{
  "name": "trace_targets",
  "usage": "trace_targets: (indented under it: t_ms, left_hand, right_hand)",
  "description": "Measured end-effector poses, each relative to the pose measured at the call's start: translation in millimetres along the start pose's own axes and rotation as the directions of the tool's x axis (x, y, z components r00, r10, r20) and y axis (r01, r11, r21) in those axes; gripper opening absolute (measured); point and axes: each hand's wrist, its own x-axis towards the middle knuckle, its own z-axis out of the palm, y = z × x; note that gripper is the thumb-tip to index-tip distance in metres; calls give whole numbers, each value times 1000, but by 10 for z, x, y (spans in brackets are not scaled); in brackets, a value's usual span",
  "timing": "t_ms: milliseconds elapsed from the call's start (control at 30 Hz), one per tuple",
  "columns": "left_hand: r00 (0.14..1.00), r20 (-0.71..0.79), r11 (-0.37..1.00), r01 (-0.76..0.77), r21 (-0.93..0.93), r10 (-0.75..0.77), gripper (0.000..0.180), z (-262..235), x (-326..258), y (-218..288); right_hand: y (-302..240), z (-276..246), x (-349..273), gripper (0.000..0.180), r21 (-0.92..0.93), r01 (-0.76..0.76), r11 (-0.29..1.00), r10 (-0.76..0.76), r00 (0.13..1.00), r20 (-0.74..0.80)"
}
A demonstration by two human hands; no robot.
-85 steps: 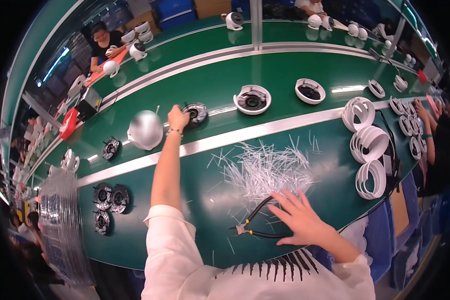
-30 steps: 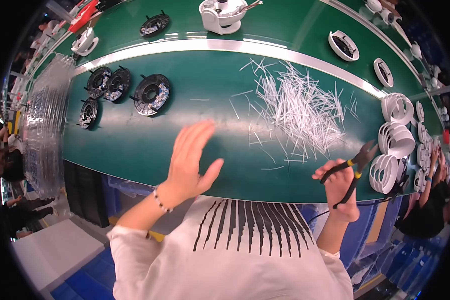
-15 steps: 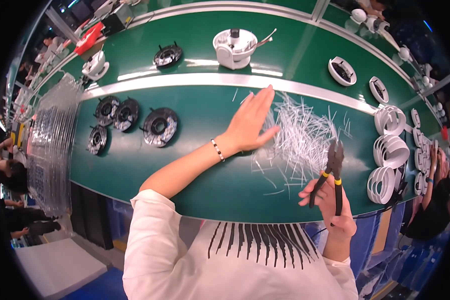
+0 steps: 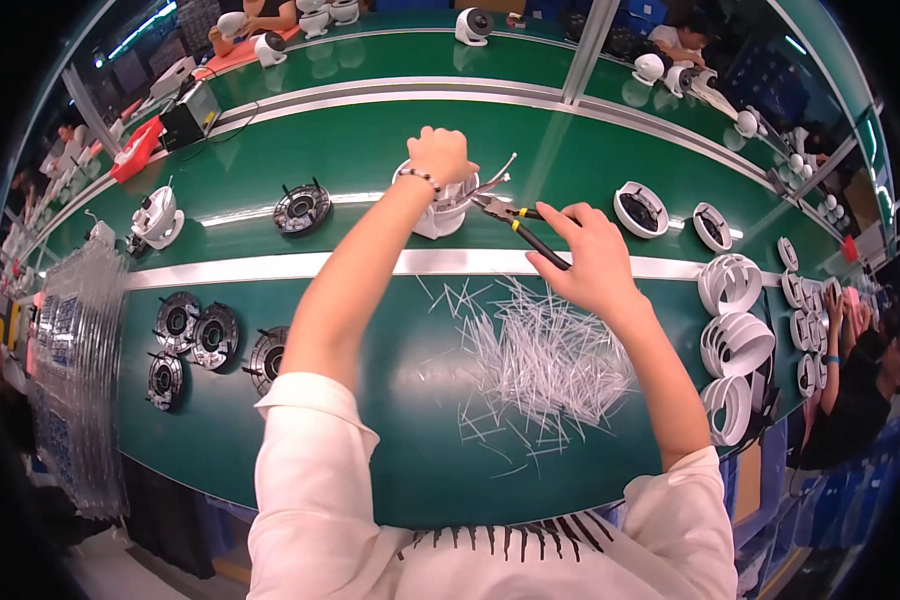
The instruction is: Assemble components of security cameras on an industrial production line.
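My left hand (image 4: pixel 440 155) is closed over the top of a round white housing (image 4: pixel 440 222) on the far green surface, its fingertips mostly hidden. A thin wire bundle (image 4: pixel 501 178) sticks out from the housing's right side. In my right hand (image 4: pixel 602 262) is a pair of cutting pliers (image 4: pixel 538 243) with black handles and yellow bands. Its jaws point left and lie close beside the housing and wires; whether they touch, I cannot tell. Nearer to me lies a loose pile of thin white plastic strips (image 4: pixel 555 365).
Several black round parts (image 4: pixel 215 337) lie at the left near stacked clear trays (image 4: pixel 75 370). White rings (image 4: pixel 730 350) stand at the right. A black disc (image 4: pixel 302 208), white dishes (image 4: pixel 641 210) and another white housing (image 4: pixel 157 219) sit beyond the metal rail (image 4: pixel 360 264).
My left hand has gone from the strip pile to the white housing and closed over it. My right hand has carried the pliers forward and left to the wires. The view has tilted up.
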Motion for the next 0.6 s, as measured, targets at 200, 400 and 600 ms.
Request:
trace_targets:
  t_ms: [200, 400, 600]
  left_hand:
    - [975, 180, 970, 160, -182, -127, 34, 141, 291, 5]
    - [988, 146, 923, 102, -372, -50, 17, -42, 146, 64]
    - [997, 79, 939, 22, -344, 6, 18, -80, 4, 106]
  right_hand:
    - [34, 215, 365, 45, -161, 30, 987, -36, 999, -33]
    - [60, 243, 522, 43, -351, -39, 935, 99, 983, 153]
    - [-2, 245, 497, 43, -435, -115, 893, 201, 967, 158]
